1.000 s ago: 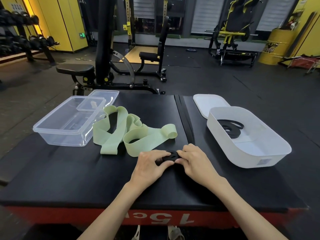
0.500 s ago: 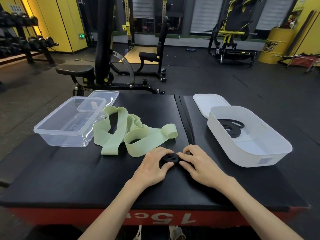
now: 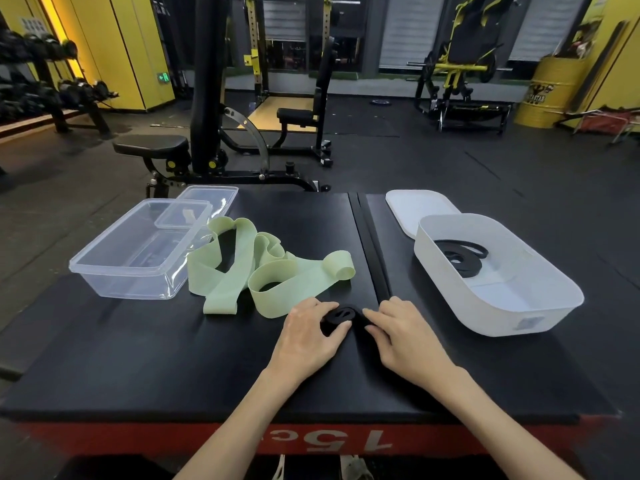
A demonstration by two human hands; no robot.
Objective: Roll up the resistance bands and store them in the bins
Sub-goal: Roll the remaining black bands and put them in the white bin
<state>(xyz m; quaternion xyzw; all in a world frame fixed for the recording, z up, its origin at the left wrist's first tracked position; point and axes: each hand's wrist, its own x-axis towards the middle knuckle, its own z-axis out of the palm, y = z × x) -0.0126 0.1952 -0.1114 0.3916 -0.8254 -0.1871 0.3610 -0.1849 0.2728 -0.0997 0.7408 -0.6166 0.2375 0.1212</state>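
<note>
Your left hand cupped the half-rolled black band at the tabletop's front edge, and your right hand pinched its tail. Any slackening there and the springy coil could have unwound before reaching the white bin.

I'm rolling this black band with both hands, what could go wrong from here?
The black band is a loose coil pinched between the left hand and right hand; a slipping grip could let it spring open. The stored band in the white bin looks partly uncoiled, so this one may too.
</note>
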